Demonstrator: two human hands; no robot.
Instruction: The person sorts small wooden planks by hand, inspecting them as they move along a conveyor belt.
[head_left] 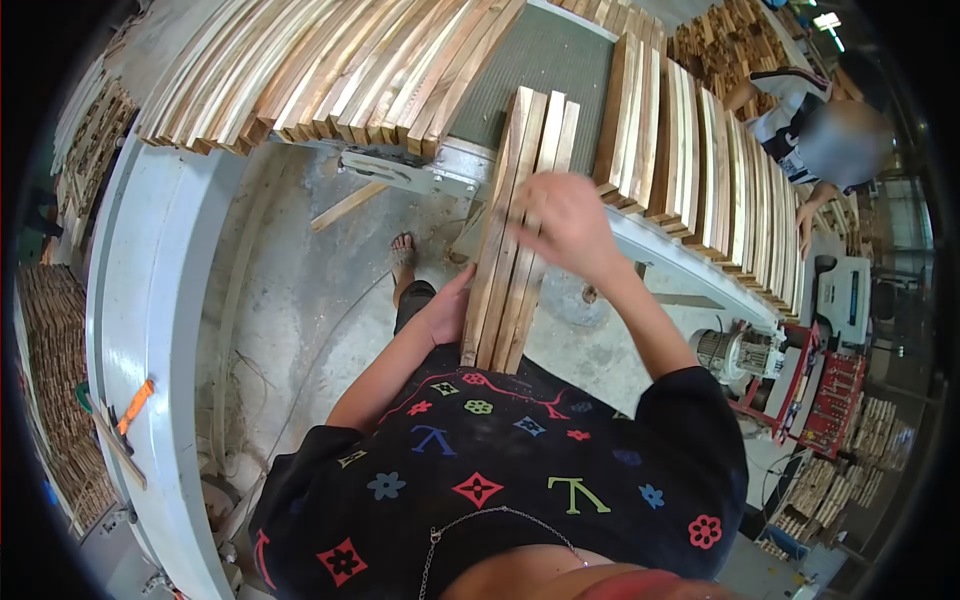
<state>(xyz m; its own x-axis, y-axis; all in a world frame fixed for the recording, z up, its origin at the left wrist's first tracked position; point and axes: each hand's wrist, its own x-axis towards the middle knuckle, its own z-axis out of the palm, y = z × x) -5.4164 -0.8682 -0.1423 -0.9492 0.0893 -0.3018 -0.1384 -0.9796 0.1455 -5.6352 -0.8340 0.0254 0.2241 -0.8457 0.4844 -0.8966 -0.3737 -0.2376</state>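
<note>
A small bundle of long wooden strips (500, 285) lies lengthwise in front of me, its near end at my shirt and its far end over the machine bed. My left hand (447, 312) grips the bundle's left side near my body, the fingers partly hidden by the wood. Over the middle of the strips is my right hand (568, 222), blurred by motion, with its fingers bent down towards the top faces. Beyond the far end runs a dark ribbed conveyor surface (545, 65).
Rows of wooden strips stand on the left (370, 75) and on the right (690, 150). A white frame beam (160, 330) runs down the left, with an orange-handled tool (136, 405). At the right, another person (795, 120) stands beyond a motor (735, 355).
</note>
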